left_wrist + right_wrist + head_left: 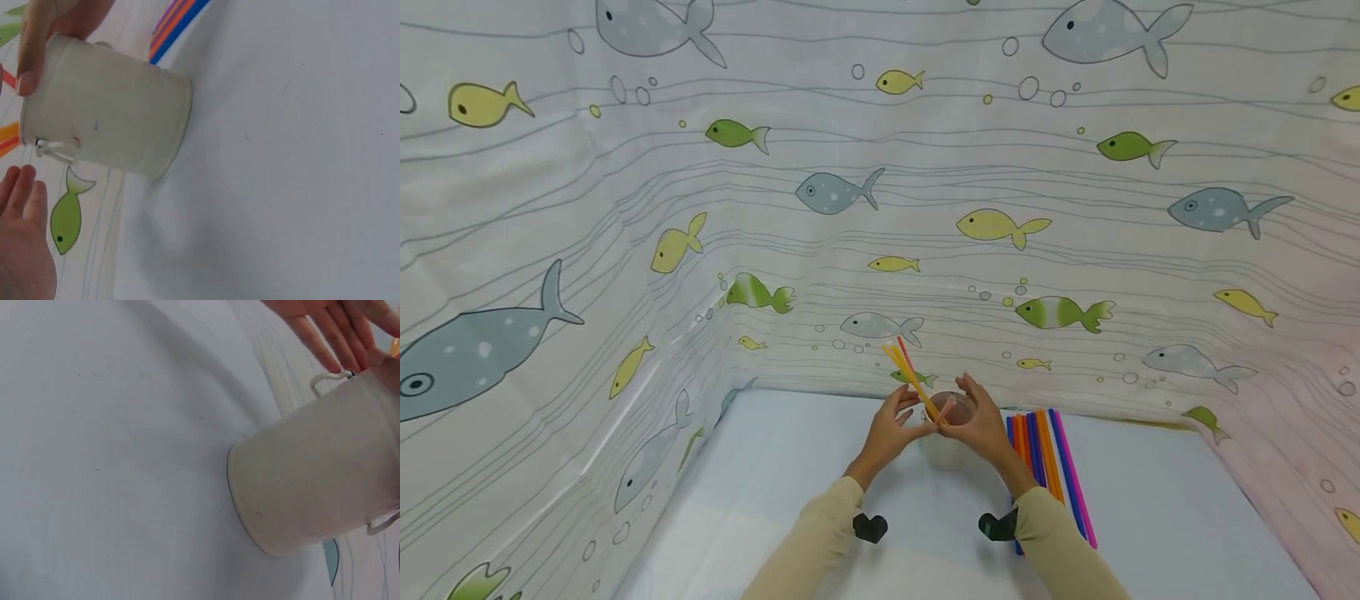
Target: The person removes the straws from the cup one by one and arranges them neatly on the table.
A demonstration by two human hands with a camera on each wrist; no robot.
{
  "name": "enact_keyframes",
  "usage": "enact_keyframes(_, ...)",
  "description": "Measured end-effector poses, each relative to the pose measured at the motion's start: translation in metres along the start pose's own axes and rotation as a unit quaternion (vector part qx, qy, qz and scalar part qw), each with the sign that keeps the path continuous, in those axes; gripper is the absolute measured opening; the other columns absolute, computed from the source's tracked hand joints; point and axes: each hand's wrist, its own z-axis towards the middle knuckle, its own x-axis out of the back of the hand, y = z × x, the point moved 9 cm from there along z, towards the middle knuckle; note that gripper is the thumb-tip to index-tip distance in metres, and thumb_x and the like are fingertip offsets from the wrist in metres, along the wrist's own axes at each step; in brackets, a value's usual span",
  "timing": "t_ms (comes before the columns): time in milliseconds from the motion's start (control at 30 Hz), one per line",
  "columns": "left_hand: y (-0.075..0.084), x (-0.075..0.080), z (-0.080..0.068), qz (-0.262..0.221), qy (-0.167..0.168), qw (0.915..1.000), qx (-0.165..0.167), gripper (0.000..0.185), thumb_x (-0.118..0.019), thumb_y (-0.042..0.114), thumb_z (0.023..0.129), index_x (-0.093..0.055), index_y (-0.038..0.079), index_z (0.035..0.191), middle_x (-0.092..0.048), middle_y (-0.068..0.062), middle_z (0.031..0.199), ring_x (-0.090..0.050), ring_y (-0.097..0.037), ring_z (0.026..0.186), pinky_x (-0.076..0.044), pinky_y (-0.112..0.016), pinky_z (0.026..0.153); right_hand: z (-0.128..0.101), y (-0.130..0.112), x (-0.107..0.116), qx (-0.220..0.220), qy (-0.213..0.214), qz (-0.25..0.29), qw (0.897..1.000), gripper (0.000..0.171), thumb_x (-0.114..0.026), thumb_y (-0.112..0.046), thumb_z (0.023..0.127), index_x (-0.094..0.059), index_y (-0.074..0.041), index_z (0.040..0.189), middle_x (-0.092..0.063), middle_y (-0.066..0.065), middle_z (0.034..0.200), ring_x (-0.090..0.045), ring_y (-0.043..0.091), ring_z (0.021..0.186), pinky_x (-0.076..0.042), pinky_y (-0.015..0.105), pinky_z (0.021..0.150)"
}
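A small white metal bucket with little side handles stands upright on the table. Several thin yellow-orange sticks and a red one lean out over its rim to the left; their kind is unclear. My right hand holds the bucket's rim from the right, its thumb along the near side in the left wrist view. Beside the bucket's left side, my left hand has its fingers extended near a handle. Its thumb reaches toward the sticks' lower ends; whether it touches them is hidden.
Right of the bucket, a row of long coloured sticks in blue, orange, purple and pink lies on the white table, partly under the right forearm. A fish-patterned cloth hangs behind and at both sides.
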Motion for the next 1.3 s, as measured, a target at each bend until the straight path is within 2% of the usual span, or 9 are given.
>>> enact_keyframes(67,0.014,0.002,-0.004,-0.006,0.012,0.9997,-0.018,0.085,-0.082,0.023,0.080,-0.035,0.000,0.147,-0.051,-0.015,0.134,-0.050,-0.029,0.126,-0.041,-0.041,0.106,-0.001,0.001,0.000,0.002,0.004,-0.003,1.000,0.112,-0.090,-0.043,0.066,-0.029,-0.008,0.153,-0.046,0.011,0.145,-0.039,0.035,0.136,-0.033,0.059,0.108)
enact_keyframes(133,0.018,0.005,-0.004,-0.004,0.028,0.9989,-0.036,0.077,-0.083,0.021,0.080,-0.041,0.001,0.141,-0.053,-0.014,0.130,-0.052,-0.028,0.123,-0.043,-0.040,0.105,-0.001,0.003,0.000,0.003,0.007,-0.008,1.000,0.112,-0.090,-0.044,0.066,-0.029,-0.009,0.153,-0.047,0.010,0.145,-0.039,0.033,0.136,-0.032,0.059,0.108)
enact_keyframes(300,0.046,0.010,-0.010,0.022,0.064,0.9911,-0.114,0.055,-0.082,0.010,0.079,-0.052,-0.004,0.123,-0.055,-0.019,0.118,-0.058,-0.033,0.109,-0.053,-0.045,0.093,0.000,0.005,-0.001,0.011,0.007,-0.012,1.000,0.111,-0.090,-0.041,0.066,-0.030,-0.008,0.153,-0.048,0.010,0.143,-0.040,0.032,0.134,-0.032,0.059,0.109)
enact_keyframes(400,0.077,0.009,-0.017,0.023,0.064,0.9840,-0.164,0.046,-0.080,-0.001,0.078,-0.055,-0.011,0.115,-0.055,-0.027,0.112,-0.059,-0.043,0.103,-0.053,-0.054,0.087,0.001,0.006,0.001,0.016,0.009,-0.013,1.000,0.111,-0.091,-0.040,0.066,-0.030,-0.008,0.153,-0.049,0.010,0.143,-0.041,0.032,0.134,-0.032,0.059,0.109)
enact_keyframes(533,0.096,0.005,-0.020,0.026,0.049,0.9784,-0.199,0.041,-0.079,-0.005,0.077,-0.059,-0.008,0.113,-0.057,-0.028,0.110,-0.060,-0.043,0.102,-0.053,-0.053,0.088,0.001,0.005,0.002,0.021,0.009,-0.010,1.000,0.109,-0.090,-0.039,0.067,-0.031,-0.007,0.152,-0.049,0.011,0.142,-0.041,0.033,0.134,-0.032,0.061,0.108)
enact_keyframes(733,0.104,-0.004,-0.022,0.039,0.026,0.9709,-0.235,0.043,-0.078,-0.009,0.076,-0.060,-0.011,0.114,-0.059,-0.027,0.110,-0.062,-0.042,0.104,-0.053,-0.051,0.088,0.001,0.003,0.002,0.024,0.003,0.002,1.000,0.107,-0.091,-0.034,0.068,-0.032,-0.003,0.151,-0.049,0.013,0.142,-0.041,0.036,0.134,-0.031,0.060,0.109)
enact_keyframes(933,0.104,-0.007,-0.023,0.034,0.017,0.9696,-0.242,0.038,-0.075,-0.012,0.077,-0.061,-0.012,0.113,-0.060,-0.028,0.108,-0.062,-0.044,0.102,-0.053,-0.053,0.087,0.001,0.002,0.001,0.021,0.001,0.002,1.000,0.107,-0.091,-0.032,0.068,-0.032,-0.002,0.151,-0.049,0.014,0.143,-0.041,0.037,0.133,-0.032,0.061,0.108)
enact_keyframes(1133,0.105,-0.007,-0.026,0.062,0.026,0.9625,-0.263,0.031,-0.075,-0.010,0.078,-0.067,-0.008,0.108,-0.065,-0.023,0.105,-0.064,-0.039,0.099,-0.055,-0.046,0.085,0.000,0.003,0.001,-0.001,-0.004,0.001,1.000,0.108,-0.090,-0.038,0.067,-0.031,-0.007,0.153,-0.048,0.010,0.144,-0.039,0.034,0.135,-0.029,0.061,0.109)
enact_keyframes(1300,0.103,-0.006,-0.027,0.061,0.040,0.9630,-0.259,0.025,-0.074,-0.011,0.080,-0.071,-0.004,0.104,-0.068,-0.019,0.101,-0.066,-0.034,0.095,-0.057,-0.039,0.082,0.000,0.004,0.001,0.003,-0.001,-0.009,1.000,0.108,-0.089,-0.042,0.068,-0.032,-0.007,0.152,-0.049,0.010,0.143,-0.042,0.034,0.133,-0.033,0.061,0.108)
